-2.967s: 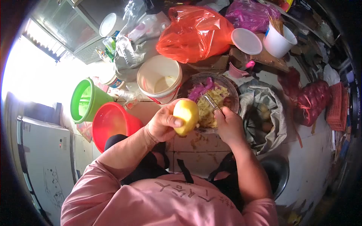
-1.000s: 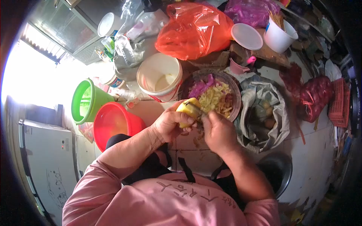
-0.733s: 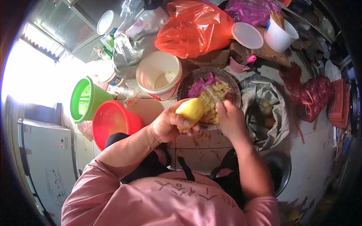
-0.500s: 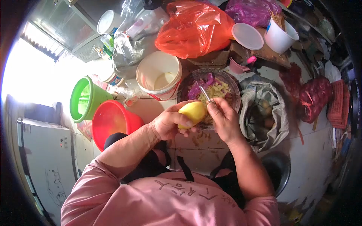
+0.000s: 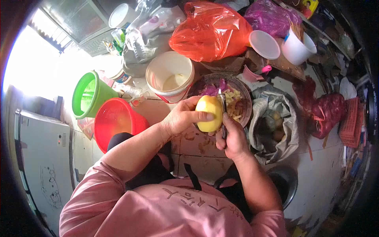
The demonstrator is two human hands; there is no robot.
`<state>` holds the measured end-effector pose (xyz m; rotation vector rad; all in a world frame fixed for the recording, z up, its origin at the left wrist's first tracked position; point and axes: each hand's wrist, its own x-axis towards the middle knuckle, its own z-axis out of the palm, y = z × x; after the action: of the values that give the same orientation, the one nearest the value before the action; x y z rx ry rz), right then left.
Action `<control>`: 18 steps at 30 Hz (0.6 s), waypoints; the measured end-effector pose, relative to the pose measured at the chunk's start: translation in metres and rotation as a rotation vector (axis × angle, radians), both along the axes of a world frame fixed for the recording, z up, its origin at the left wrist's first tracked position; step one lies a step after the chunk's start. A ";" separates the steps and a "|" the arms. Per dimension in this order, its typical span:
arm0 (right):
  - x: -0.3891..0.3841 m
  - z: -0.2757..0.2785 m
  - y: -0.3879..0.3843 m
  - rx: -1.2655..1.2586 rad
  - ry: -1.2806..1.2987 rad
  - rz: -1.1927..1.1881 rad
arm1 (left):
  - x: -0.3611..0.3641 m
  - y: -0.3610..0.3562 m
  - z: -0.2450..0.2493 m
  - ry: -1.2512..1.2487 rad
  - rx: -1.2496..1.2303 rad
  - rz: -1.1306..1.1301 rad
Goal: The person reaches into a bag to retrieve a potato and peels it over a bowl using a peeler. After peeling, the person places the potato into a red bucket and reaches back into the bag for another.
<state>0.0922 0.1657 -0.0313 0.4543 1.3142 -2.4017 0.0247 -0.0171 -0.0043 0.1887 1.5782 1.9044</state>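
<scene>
- Head view: a yellow potato (image 5: pixel 209 113) sits in the left hand (image 5: pixel 185 117), in front of the person and over the near edge of a round bowl (image 5: pixel 249 103).
- Its skin side facing the camera looks smooth, pale yellow and peeled, with a bright patch of light on the upper left; the underside is hidden by the fingers.
- It stands roughly upright, rounded at the bottom, with a slight dip at its top edge.
- The left hand holds it firmly, thumb laid across the front and fingers behind.
- The right hand (image 5: pixel 234 141) is closed around the dark handle of a metal peeler (image 5: pixel 224 103), whose head points up along the potato's right side; whether blade and potato touch, I cannot tell.
- Yellow peelings and a piece of purple plastic (image 5: pixel 221 85) lie in the bowl; an open grey sack (image 5: pixel 260 136) stands just right of it.
- Compared with half a second ago, the potato has turned from a slant towards the right to nearly upright.
- The peeler, then leaning up and left over the bowl, is now straighter and alongside the potato.
</scene>
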 end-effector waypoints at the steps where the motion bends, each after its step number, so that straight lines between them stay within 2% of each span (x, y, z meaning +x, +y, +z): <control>1: 0.001 0.003 -0.002 0.005 0.002 0.009 | 0.000 -0.002 -0.002 0.002 0.005 0.009; 3: 0.004 0.007 -0.006 0.111 0.046 0.062 | 0.001 -0.001 -0.004 -0.423 0.404 -0.022; 4: 0.004 0.008 -0.008 0.175 0.076 0.047 | 0.004 0.003 -0.006 -0.397 0.368 0.084; 5: 0.005 0.009 -0.007 0.175 0.074 0.054 | 0.004 0.004 -0.009 -0.399 0.370 0.091; 7: 0.004 0.013 -0.004 0.505 0.241 -0.025 | 0.001 0.003 -0.015 -0.353 0.363 0.194; 8: 0.002 0.002 -0.002 0.793 0.413 -0.074 | 0.000 0.002 -0.015 -0.351 0.365 0.197; 9: 0.002 0.005 -0.001 0.793 0.414 -0.072 | 0.000 -0.001 -0.015 -0.330 0.325 0.184; 11: 0.002 0.012 0.000 1.088 0.577 -0.051 | 0.000 -0.003 -0.014 -0.309 0.286 0.169; 12: 0.002 0.009 -0.001 1.132 0.666 -0.043 | 0.000 -0.003 -0.013 -0.324 0.257 0.136; 17: -0.005 0.006 0.005 1.360 0.749 -0.001 | 0.008 -0.003 -0.006 -0.423 0.195 0.057; 18: -0.013 0.003 0.014 1.397 0.526 0.119 | 0.009 -0.006 -0.008 -0.279 0.139 -0.020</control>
<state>0.0789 0.1801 -0.0287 0.0153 2.9989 -1.1449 0.0338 -0.0227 -0.0122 -0.0038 1.2565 1.9316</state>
